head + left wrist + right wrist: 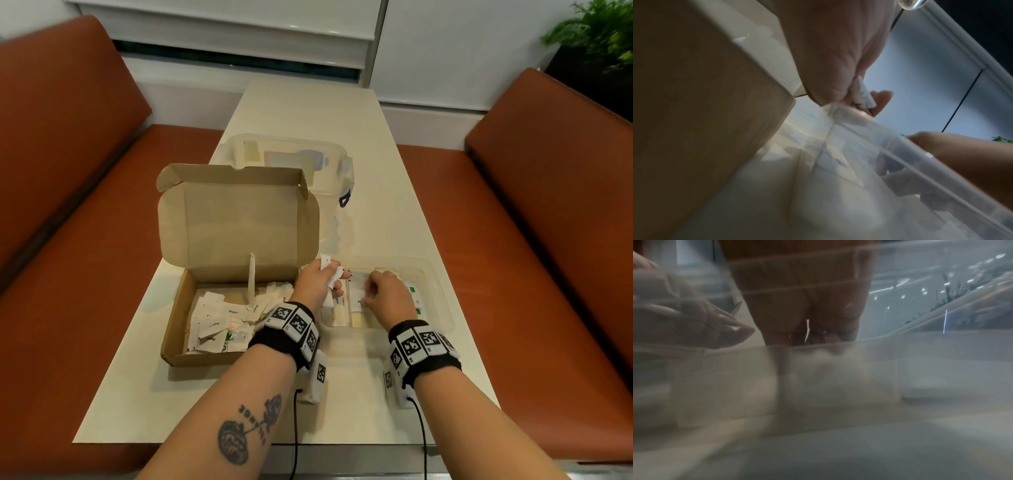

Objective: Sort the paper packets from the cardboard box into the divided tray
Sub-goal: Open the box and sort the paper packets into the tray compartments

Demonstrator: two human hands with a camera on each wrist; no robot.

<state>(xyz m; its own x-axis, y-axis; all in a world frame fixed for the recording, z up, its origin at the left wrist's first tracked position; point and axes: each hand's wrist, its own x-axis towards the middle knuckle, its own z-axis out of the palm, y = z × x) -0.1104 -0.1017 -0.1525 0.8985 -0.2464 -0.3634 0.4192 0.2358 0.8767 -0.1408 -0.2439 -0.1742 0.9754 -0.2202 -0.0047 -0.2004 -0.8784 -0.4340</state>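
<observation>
Dealing packets from hand to tray

The left hand (pixel 317 284) clutches a bunch of paper packets (pixel 334 279) at frame centre; the right hand (pixel 387 296), fingers curled, seemingly pinches one inside the divided tray (pixel 442 301). Next: release it in its matching compartment. More fill the cardboard box (pixel 178 325), lower left.

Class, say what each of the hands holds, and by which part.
Left hand: a bunch of paper packets, gripped around their middles. Right hand: fingers down in the divided tray; hold unclear.
</observation>
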